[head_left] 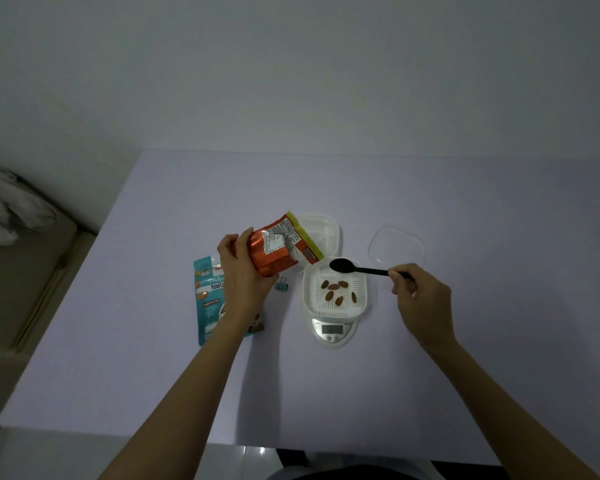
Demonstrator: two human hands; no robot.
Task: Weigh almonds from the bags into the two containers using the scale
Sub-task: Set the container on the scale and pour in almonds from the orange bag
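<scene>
My left hand [240,268] grips an orange almond bag [280,249], tilted with its open mouth toward the right. A black spoon [354,267] is pinched by its handle in my right hand [423,299]; its bowl hovers over the far edge of a white slotted container [336,291]. Several almonds [338,292] lie in that container, which sits on a white digital scale [332,330]. A second white container [321,233] stands behind, partly hidden by the bag.
A teal almond bag [208,299] lies flat under my left forearm. A small teal binder clip [282,284] sits between it and the scale. A clear lid [396,245] lies at the right. The lavender table [499,220] ends at a wall; a bed is at the left.
</scene>
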